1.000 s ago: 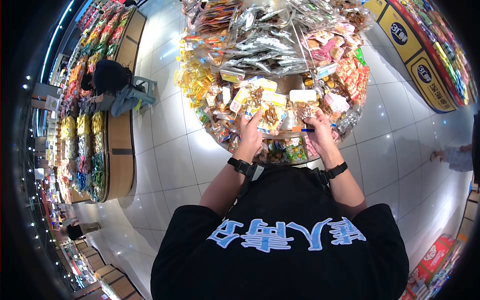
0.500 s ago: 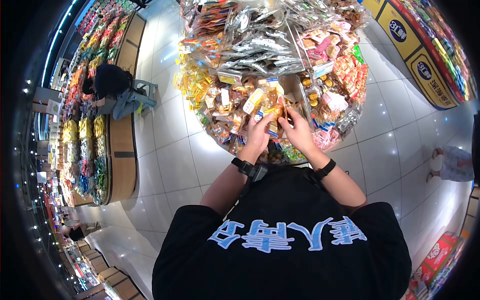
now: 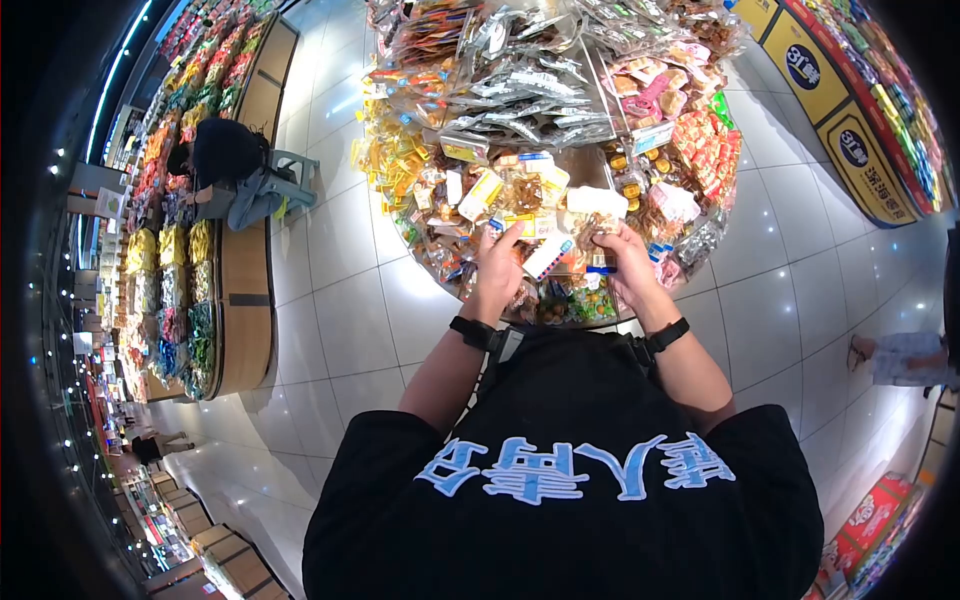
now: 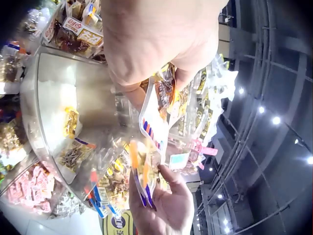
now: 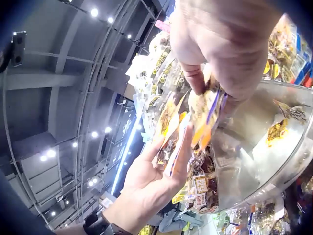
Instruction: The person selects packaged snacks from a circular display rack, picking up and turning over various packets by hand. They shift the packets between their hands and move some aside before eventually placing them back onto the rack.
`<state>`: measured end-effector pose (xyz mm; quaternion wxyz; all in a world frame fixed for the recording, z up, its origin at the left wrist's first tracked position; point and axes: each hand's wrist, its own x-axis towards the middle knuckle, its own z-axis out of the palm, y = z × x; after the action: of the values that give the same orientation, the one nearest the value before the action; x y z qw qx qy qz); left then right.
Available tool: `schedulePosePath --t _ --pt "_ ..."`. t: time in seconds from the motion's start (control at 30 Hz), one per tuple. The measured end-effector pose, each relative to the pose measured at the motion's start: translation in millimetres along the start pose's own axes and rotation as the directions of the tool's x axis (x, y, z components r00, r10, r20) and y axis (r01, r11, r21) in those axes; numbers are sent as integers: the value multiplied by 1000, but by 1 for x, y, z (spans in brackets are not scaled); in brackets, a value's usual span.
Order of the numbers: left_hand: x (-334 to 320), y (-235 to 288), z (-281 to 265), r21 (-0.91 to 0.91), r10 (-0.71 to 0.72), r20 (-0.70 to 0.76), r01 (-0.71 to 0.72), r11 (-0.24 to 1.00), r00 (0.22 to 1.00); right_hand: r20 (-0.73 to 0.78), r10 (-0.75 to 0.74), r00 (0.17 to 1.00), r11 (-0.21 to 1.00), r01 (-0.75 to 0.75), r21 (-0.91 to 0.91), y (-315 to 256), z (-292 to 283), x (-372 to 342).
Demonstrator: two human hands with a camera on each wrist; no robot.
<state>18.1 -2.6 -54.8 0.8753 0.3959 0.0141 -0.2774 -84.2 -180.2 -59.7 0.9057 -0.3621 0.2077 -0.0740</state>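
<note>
Head and left-wrist views show my left hand (image 3: 497, 268) pinching snack packets (image 4: 156, 111), my right hand (image 3: 637, 265) another packet (image 3: 598, 203), none set down yet, loose packets (image 4: 71, 122) left in the bin (image 4: 88, 85).

Head view: bright; periphery bowed, corners black; glare on floor (image 3: 400, 283) at 9 o'clock. Left wrist view: lamps (image 4: 276, 120) flare at 3 o'clock; packet (image 4: 146, 169) blurred at 6 o'clock.

Head view looks down from above; close, sideways wrist views share both hands (image 3: 497, 272).
</note>
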Motion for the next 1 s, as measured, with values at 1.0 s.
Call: schedulePosePath --t 1.0 --pt "-9 -32 18 617 151 325 -331 714 934 -13 -460 888 641 322 -697 22 40 0"
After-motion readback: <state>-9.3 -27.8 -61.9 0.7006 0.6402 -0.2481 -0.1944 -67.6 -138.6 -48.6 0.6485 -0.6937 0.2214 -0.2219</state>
